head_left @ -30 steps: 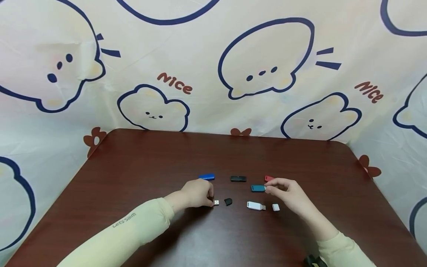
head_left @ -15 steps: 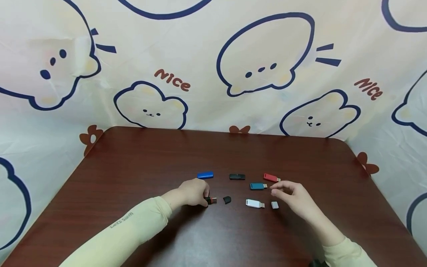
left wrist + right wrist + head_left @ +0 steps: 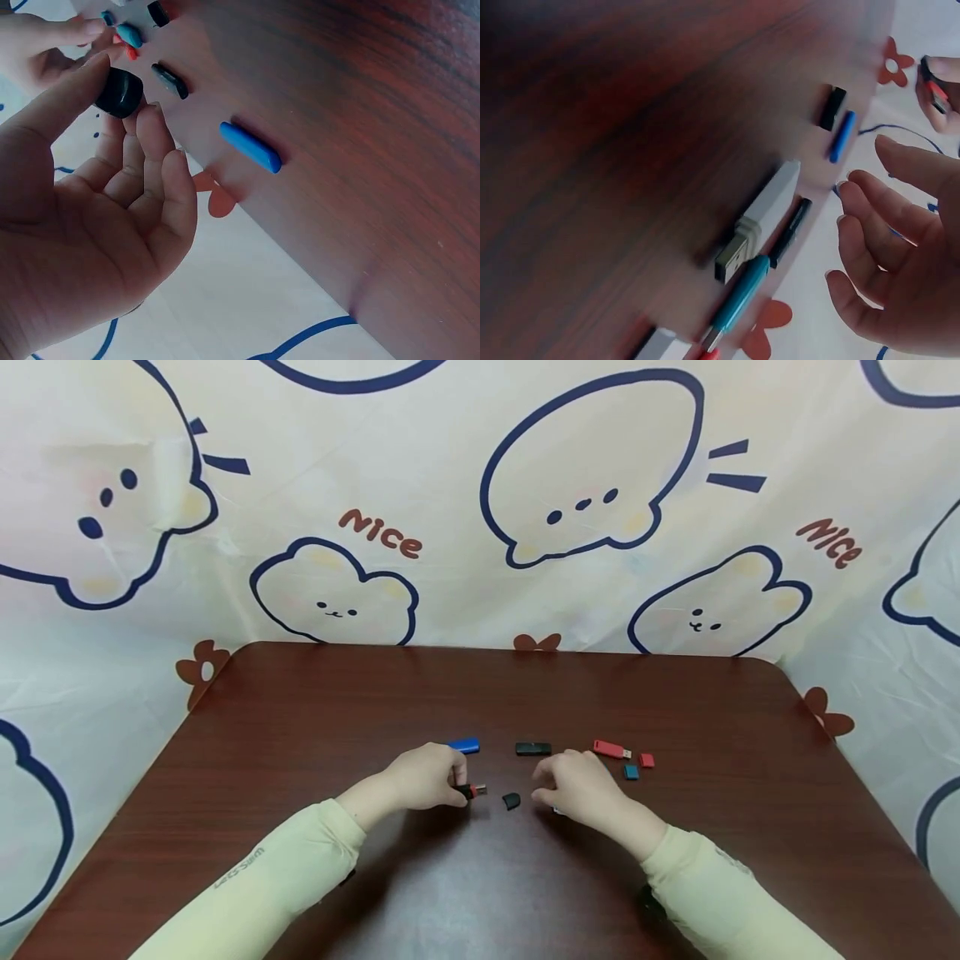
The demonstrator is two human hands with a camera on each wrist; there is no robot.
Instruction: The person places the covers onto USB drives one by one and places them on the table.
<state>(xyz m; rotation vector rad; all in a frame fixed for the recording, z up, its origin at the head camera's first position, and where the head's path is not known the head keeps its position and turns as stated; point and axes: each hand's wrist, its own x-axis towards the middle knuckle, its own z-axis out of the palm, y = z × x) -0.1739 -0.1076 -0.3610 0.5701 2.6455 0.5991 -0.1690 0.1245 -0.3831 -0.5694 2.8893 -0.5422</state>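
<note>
One black-and-red USB stick [image 3: 469, 791] is pinched between the thumb and fingertips of the left hand [image 3: 422, 777], raised above the reddish-brown worktop [image 3: 337, 702], its bare metal plug pointing right. The right hand [image 3: 581, 787] is half open, its fingers loosely bent and holding nothing; it hovers near the middle of the group. Between the two hands lies a black cap [image 3: 512, 801], apart from both.

The right hand hides most of a white stick [image 3: 771, 199] in the head view, but the right wrist view shows it lying flat with its plug bare. Near it lies a teal stick [image 3: 742, 294], also uncapped. A white cap [image 3: 664, 346] sits at the lower edge of that view.

Farther back, a blue stick [image 3: 466, 746] is partly covered by the left hand, and a black stick [image 3: 533, 749] lies well to its right. Beyond the right hand is a red stick [image 3: 609, 748] with an exposed plug, a red cap [image 3: 647, 761] and a teal cap [image 3: 632, 772] just beside it. Behind the worktop hangs a pale cloth [image 3: 450, 460] with blue cartoon outlines.
</note>
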